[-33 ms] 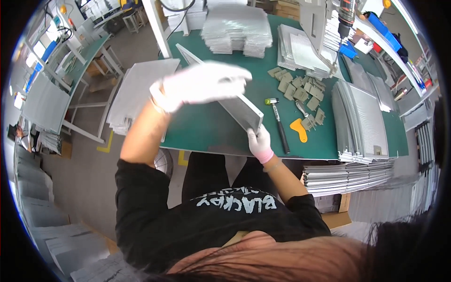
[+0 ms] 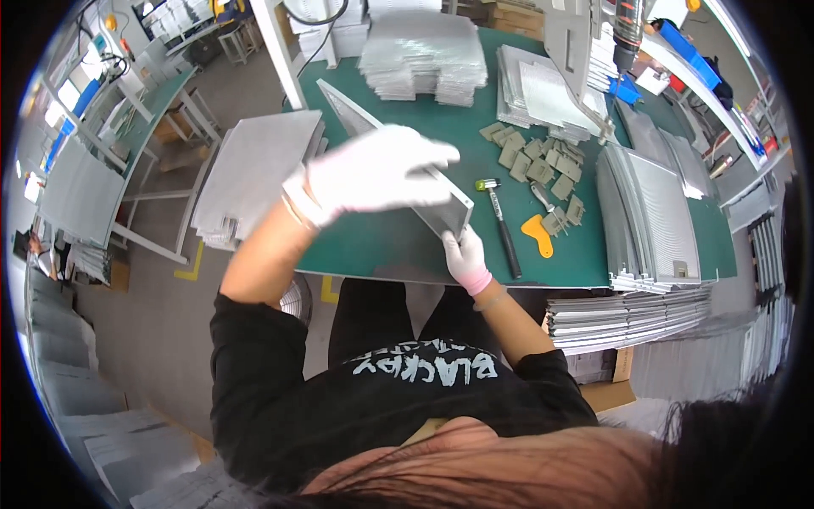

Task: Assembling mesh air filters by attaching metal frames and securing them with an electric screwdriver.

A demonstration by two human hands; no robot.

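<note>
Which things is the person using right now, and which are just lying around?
In use:
- gray panel, its near end held by the right hand
- left hand, over the panel; touching is unclear

Seemingly just lying on the table, untouched:
- hammer
- yellow scraper
- small plates
- big stack of sheets

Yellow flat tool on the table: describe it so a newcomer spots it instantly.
Start at the green table, where a hammer lies right of the right hand. The yellow flat tool sits just right of that hammer. Its bright yellow colour separates it from the hammer and the drab little plates beyond.
</note>
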